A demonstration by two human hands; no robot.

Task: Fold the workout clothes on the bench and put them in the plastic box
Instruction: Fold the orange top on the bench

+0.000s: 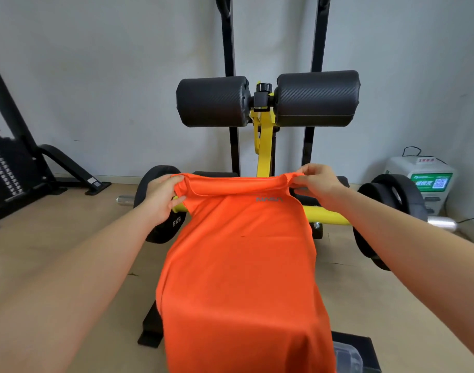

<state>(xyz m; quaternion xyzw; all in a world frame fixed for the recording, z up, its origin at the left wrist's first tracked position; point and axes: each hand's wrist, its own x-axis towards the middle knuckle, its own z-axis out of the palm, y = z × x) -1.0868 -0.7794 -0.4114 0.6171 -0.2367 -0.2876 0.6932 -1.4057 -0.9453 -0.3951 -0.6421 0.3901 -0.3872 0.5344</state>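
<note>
Hands (163, 195) (317, 181) pinch orange shirt (241, 265) at top corners

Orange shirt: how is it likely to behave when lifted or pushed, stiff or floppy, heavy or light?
Probably floppy: the orange shirt sags between the left hand and right hand and drapes down at both sides. Likely light, since pinches at its far corners hold that edge up. The smooth fabric may slide rather than stay put when pushed.

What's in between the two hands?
The top edge of the orange shirt stretches from the left hand to the right hand; each hand pinches one end. The head view shows it.
</note>
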